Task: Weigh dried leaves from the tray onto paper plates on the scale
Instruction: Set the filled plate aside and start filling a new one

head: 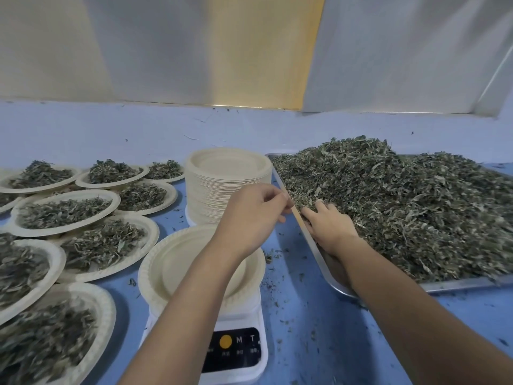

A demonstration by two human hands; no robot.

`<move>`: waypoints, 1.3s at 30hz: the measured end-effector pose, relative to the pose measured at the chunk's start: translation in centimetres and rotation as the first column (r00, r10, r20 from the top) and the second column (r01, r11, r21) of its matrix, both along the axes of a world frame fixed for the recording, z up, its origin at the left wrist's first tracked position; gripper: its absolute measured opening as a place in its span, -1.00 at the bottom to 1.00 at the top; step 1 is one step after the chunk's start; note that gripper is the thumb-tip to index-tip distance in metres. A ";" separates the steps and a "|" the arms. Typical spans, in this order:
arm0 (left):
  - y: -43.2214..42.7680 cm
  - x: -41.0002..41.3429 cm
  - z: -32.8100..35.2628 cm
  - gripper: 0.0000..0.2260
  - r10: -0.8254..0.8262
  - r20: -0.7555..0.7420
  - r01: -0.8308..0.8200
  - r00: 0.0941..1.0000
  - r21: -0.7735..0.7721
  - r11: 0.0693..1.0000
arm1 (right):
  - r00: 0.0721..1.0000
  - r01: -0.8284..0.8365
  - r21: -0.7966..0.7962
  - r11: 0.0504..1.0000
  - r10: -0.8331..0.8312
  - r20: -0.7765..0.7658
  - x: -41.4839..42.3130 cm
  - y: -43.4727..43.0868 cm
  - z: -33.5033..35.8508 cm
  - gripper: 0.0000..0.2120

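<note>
A metal tray on the right holds a big heap of dried leaves. An empty paper plate sits on the white scale at front centre. My right hand lies palm down inside the tray's left side, its fingertips pushed into the leaves. My left hand hovers above the far side of the empty plate with loosely curled fingers. Its fingertips reach the tray's left rim, and I see nothing held in it.
A tall stack of empty paper plates stands behind the scale, close to the tray's corner. Several leaf-filled plates crowd the left of the blue table. Leaf crumbs are scattered between scale and tray. A wall rises at the back.
</note>
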State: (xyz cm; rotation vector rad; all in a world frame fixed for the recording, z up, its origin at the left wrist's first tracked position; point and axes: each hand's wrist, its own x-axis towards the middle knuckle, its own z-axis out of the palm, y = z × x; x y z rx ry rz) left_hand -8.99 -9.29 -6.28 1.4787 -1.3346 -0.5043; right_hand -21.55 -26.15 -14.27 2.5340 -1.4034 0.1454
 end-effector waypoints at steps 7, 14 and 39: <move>0.3 -0.1 0.0 -0.79 0.010 0.011 -0.010 1.000 -0.006 1.000 | 0.993 0.010 0.076 0.997 -0.019 0.116 0.4 0.4 0.4 -0.81; 0.3 -0.1 -0.2 -0.78 0.018 0.039 -0.018 0.999 0.003 1.000 | 0.713 0.048 0.246 0.968 -0.206 0.671 -1.5 0.7 1.6 -0.88; 3.4 5.2 0.7 -0.85 0.208 -0.590 -0.215 0.780 0.059 0.975 | -0.188 -0.767 0.353 0.536 -0.713 0.675 5.1 9.1 9.7 -0.72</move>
